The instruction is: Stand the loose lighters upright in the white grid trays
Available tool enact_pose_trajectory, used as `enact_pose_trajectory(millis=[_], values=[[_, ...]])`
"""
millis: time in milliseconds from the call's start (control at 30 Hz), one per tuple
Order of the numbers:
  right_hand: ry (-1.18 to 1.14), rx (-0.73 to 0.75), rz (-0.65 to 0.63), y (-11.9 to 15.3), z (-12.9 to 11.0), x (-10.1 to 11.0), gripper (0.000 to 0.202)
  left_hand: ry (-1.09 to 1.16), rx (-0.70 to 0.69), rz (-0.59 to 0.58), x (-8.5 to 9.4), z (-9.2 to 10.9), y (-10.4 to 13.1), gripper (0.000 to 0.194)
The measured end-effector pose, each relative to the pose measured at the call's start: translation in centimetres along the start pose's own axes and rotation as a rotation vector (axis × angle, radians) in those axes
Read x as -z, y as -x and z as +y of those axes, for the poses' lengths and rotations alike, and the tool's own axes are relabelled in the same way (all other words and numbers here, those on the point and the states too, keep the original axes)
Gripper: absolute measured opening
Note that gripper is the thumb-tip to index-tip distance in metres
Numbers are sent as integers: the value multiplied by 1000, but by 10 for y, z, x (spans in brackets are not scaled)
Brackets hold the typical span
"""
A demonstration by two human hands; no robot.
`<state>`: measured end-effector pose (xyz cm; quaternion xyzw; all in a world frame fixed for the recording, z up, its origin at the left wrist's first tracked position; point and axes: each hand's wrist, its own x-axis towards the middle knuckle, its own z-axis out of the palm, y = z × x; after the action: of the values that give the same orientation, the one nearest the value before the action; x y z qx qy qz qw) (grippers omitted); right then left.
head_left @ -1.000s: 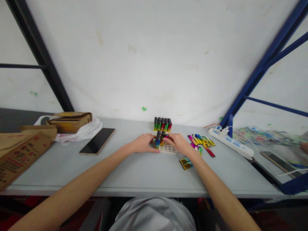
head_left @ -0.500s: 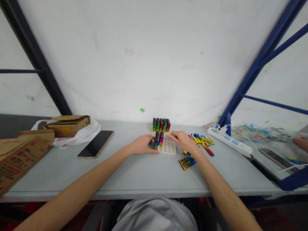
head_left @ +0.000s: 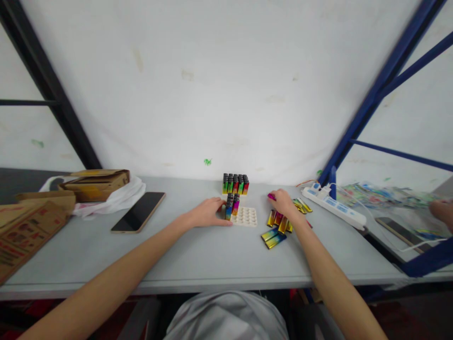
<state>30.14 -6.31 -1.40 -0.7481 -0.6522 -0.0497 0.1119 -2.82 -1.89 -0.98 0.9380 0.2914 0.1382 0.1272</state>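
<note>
My left hand (head_left: 209,212) is curved around the left side of a small white tray with round holes (head_left: 247,216). Its thumb and fingers lie beside several upright colourful lighters (head_left: 229,208) at the tray's left end. Over the loose lighters on the right, my right hand (head_left: 282,202) has its fingers closed on a magenta lighter (head_left: 271,196). Gold and coloured lighters (head_left: 274,238) lie flat below and beside that hand. Behind the tray stands a block of black-topped lighters (head_left: 235,183) in rows.
A phone (head_left: 138,212), a white bag (head_left: 116,200) and cardboard boxes (head_left: 38,226) are on the left. A power strip (head_left: 334,208) lies on the right. Beyond the blue frame are another phone (head_left: 401,232), plastic packets (head_left: 378,200) and another person's hand (head_left: 441,213).
My right hand has moved right, from beside the tray to the loose lighters, and now has a magenta lighter at its fingers. My left hand has stayed at the tray.
</note>
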Motion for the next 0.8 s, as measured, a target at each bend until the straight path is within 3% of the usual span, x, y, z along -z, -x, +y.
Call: enact_pose_trajectory(millis=[133, 300, 467, 633, 800], values=[[-390, 134, 135, 2, -21, 3, 31, -18, 1, -4, 1, 2, 0, 65], [-887, 165, 80, 15, -61, -5, 46, -2, -2, 1, 1, 3, 1, 64], [-913, 151, 118, 23, -91, -6, 53, -4, -9, 5, 1, 3, 1, 65], [-874, 82, 150, 30, -99, -3, 50, 7, -7, -1, 2, 4, 1, 66], [-856, 108, 176, 34, -103, 0, 37, 1, -10, 0, 3, 4, 1, 65]])
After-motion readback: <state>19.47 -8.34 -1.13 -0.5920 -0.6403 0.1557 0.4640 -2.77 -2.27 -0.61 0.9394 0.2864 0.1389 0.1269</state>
